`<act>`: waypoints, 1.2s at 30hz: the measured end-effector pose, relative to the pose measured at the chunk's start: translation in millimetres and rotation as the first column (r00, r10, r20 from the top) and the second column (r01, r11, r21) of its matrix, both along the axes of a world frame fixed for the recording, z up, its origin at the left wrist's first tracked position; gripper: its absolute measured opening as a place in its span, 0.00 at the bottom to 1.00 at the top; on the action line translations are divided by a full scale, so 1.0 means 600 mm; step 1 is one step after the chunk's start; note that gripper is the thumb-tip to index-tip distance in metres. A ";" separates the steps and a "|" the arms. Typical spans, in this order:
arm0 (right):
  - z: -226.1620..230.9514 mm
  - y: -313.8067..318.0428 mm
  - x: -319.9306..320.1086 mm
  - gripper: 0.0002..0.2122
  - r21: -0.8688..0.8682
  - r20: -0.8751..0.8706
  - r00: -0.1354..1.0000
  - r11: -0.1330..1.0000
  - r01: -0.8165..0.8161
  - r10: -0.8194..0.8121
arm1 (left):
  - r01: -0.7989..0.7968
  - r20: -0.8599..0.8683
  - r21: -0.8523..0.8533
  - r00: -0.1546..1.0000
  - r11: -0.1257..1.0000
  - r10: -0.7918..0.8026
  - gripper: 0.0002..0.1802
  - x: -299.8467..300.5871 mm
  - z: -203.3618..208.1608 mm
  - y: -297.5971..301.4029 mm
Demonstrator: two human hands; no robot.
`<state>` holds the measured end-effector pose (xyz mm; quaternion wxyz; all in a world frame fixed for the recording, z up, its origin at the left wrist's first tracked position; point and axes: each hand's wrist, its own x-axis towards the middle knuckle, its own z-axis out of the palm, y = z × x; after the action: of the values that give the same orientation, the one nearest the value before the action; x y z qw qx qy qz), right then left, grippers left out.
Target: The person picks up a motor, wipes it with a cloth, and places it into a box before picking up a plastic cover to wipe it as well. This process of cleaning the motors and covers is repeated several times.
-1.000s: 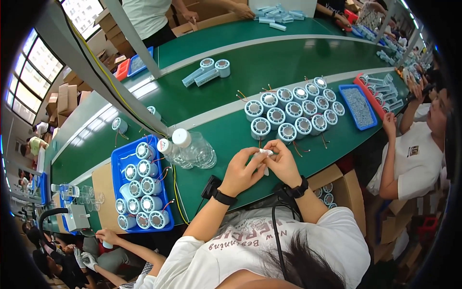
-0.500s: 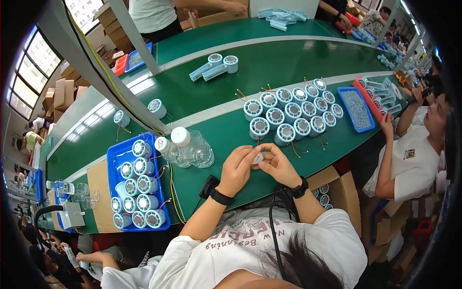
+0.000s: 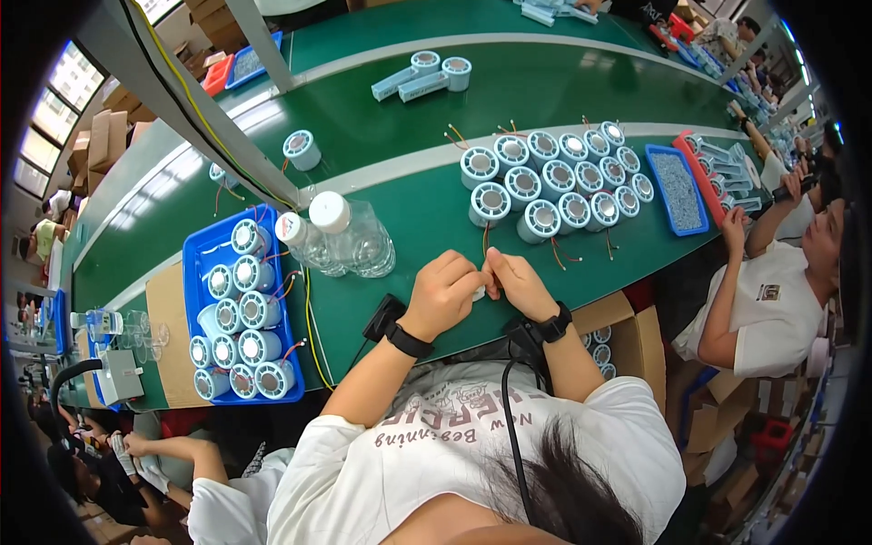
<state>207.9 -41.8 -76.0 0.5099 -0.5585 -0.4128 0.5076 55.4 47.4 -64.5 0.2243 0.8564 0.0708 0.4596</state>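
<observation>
My left hand (image 3: 445, 295) is closed in front of me, its fingertips on a small white piece (image 3: 479, 292) whose kind I cannot make out. Close against it, my right hand (image 3: 522, 283) pinches with thumb and forefinger; whatever lies between them is hidden. Just beyond the fingertips stand rows of pale blue, round motor housings (image 3: 523, 183) with grey centres. Thin red wires (image 3: 486, 238) hang from the nearest housing (image 3: 490, 202) down to my fingers; whether they are gripped I cannot tell.
At left, a blue tray (image 3: 295, 377) holds more housings, beside clear plastic bottles (image 3: 368, 241) with white caps. On the right are a blue tray of small grey pieces (image 3: 677, 189), a red tray (image 3: 698, 177) and a seated co-worker (image 3: 772, 291). A metal post (image 3: 195, 109) rises at left.
My view has shifted, so the table's things sit higher. My hands have drawn closer together, and the right fingers went from a loose curl round the white piece to a pinch beside it.
</observation>
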 end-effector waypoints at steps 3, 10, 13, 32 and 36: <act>0.007 0.001 -0.007 0.24 0.025 0.050 0.998 0.999 -0.025 0.024 | 0.005 -0.002 -0.007 1.000 1.000 -0.005 0.10 -0.006 -0.002 0.002; 0.043 -0.013 -0.009 0.24 -0.009 0.144 0.988 0.999 -0.052 0.053 | 0.035 -0.006 -0.061 0.999 0.998 -0.035 0.10 -0.004 0.002 -0.005; 0.078 -0.022 -0.019 0.25 -0.030 0.245 0.968 0.998 -0.057 0.063 | 0.051 -0.021 -0.111 0.998 0.993 -0.053 0.10 -0.007 0.003 -0.009; 0.065 -0.043 -0.037 0.24 -0.016 0.277 0.960 0.999 -0.049 0.051 | 0.044 0.004 -0.033 0.999 0.998 -0.044 0.08 -0.001 -0.007 -0.015; 0.048 -0.043 -0.049 0.24 -0.006 0.178 0.984 1.000 -0.016 0.017 | 0.045 0.006 -0.051 0.999 0.998 -0.045 0.08 0.000 -0.010 -0.012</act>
<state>178.8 -67.6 -47.3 0.4657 -0.5992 -0.4602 0.4607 55.1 40.0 -70.3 0.2565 0.8506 0.0626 0.4546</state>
